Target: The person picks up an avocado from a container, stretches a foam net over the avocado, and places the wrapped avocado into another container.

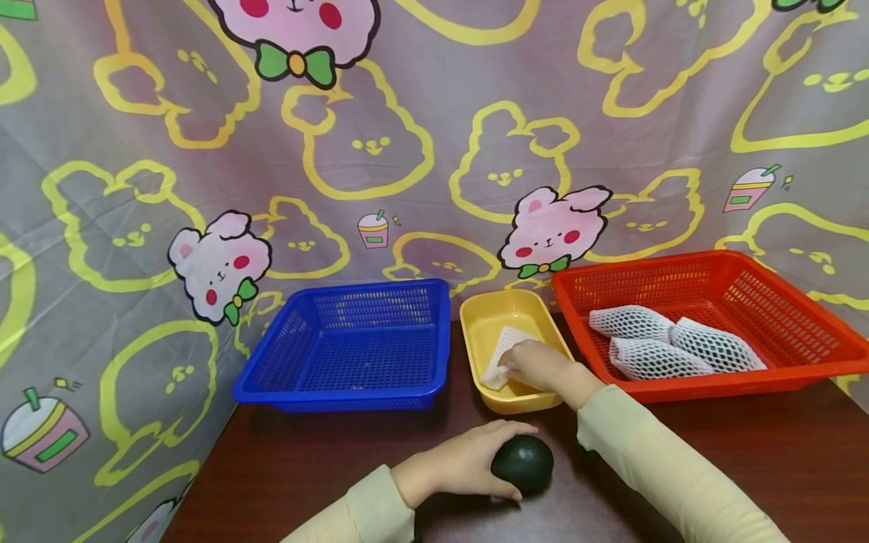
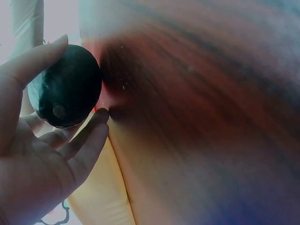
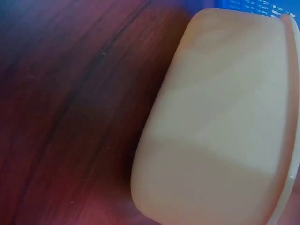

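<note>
My left hand [image 1: 468, 461] holds a dark green avocado [image 1: 528, 464] at the front of the table, thumb and fingers curled round its left side. In the left wrist view the avocado [image 2: 70, 89] shows a smooth, shiny skin with a small pale scar near its lower end. Reaching into the yellow tub [image 1: 475, 347], my right hand [image 1: 539, 366] pinches a white foam net sleeve [image 1: 511, 339]. The right wrist view shows only the outer wall of the tub [image 3: 215, 112]; the hand is hidden there.
A blue mesh basket [image 1: 376, 401] stands left of the tub. To its right is a red mesh basket [image 1: 706, 388] with three white foam net sleeves [image 1: 716, 343] lying in it. Behind everything hangs a patterned cloth [image 1: 434, 249]. The table [image 1: 285, 460] is dark wood.
</note>
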### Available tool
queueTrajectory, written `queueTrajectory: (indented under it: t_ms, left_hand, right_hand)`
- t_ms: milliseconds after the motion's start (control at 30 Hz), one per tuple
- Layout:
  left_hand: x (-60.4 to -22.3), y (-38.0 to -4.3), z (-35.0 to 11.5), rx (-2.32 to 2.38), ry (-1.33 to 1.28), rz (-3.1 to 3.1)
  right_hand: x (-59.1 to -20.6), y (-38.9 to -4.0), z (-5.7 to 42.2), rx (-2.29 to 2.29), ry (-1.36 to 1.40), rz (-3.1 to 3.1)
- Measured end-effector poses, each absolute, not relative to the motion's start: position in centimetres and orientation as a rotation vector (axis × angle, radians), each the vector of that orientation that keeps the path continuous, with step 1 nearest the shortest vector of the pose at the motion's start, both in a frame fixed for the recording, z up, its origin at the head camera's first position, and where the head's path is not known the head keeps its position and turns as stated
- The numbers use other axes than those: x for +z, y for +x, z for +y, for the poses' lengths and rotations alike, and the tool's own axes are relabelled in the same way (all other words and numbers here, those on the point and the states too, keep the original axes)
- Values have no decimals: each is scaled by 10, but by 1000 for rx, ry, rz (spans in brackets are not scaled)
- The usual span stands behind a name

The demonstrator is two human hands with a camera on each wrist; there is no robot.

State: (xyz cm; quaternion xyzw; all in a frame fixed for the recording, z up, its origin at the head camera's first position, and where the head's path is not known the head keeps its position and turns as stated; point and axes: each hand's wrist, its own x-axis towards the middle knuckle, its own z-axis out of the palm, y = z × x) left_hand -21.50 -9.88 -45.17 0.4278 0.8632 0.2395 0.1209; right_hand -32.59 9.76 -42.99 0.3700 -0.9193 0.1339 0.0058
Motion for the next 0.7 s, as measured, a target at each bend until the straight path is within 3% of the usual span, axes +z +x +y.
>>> queueTrajectory:
  t_ms: [700]
  left_hand:
    - [-452,-213,-97,693,1221,2531]
  right_hand:
    - [-413,-316,110,546,1072,-2774]
